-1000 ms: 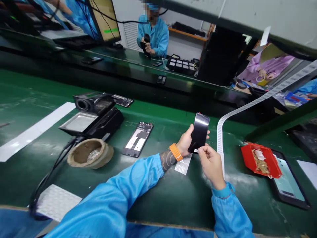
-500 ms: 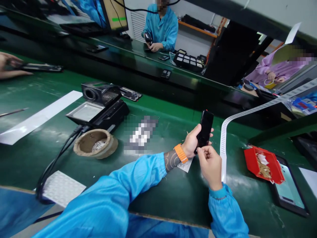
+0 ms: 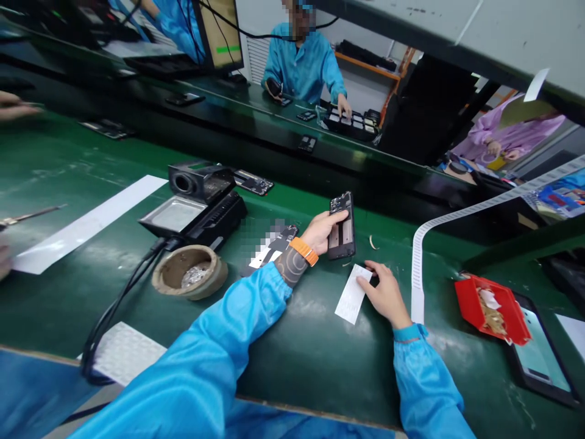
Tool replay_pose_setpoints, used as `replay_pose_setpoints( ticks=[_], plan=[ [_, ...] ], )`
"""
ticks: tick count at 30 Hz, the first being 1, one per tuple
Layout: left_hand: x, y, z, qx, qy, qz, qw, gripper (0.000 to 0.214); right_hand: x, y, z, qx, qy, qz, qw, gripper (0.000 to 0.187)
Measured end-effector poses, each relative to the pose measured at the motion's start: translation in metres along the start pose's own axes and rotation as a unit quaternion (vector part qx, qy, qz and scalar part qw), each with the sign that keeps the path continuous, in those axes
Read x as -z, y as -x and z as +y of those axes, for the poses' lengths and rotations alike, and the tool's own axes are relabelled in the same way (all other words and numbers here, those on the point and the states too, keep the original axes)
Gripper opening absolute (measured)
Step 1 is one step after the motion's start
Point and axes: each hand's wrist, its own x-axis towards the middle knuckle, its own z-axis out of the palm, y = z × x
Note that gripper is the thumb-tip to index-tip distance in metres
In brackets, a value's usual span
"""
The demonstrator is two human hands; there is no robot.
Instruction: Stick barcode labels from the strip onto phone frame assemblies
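Observation:
My left hand (image 3: pixel 320 233), with an orange watch band on the wrist, grips a phone (image 3: pixel 342 236) by its left side, thumb laid across it. The phone's back cover is off and its inner parts show. Below and to the right, my right hand (image 3: pixel 387 294) pinches the upper right edge of a small white sheet (image 3: pixel 351 299) just over the bench. A small pale curved strip (image 3: pixel 374 242) lies right of the phone. Left of my left wrist is another opened phone or its parts (image 3: pixel 274 247), partly blurred out.
A soldering station (image 3: pixel 208 213) and a clay bowl (image 3: pixel 219 274) with metallic bits stand left. A red bin (image 3: pixel 470 305) overlaps a tablet-like device (image 3: pixel 543 347) at right. A label strip (image 3: pixel 417 268) hangs onto the bench. Co-workers sit across; another person's hand (image 3: pixel 16 107) shows far left.
The phone has turned from its dark glass side to its opened inner side, moving left with my left hand. My right hand has left the phone and taken hold of the white sheet.

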Motion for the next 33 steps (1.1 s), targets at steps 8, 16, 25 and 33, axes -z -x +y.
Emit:
replay_pose_setpoints(
  ticks=[8,16,25,33],
  plan=[
    [-0.001,0.01,-0.006,0.093,0.145,-0.323,0.931,0.052,-0.002,-0.004,-0.003,-0.067,-0.17,0.011,0.983,0.018],
    [0.008,0.022,-0.028,0.196,-0.183,-0.391,0.881,0.059,0.023,0.01,-0.001,-0.069,-0.271,0.112,0.954,0.023],
    [0.004,0.029,-0.043,0.193,-0.209,-0.346,0.894,0.069,0.034,0.015,-0.003,-0.067,-0.255,0.119,0.957,0.024],
    [0.007,0.029,-0.042,0.217,-0.189,-0.355,0.89,0.068,0.034,0.017,-0.002,-0.065,-0.244,0.114,0.961,0.023]
  ],
)
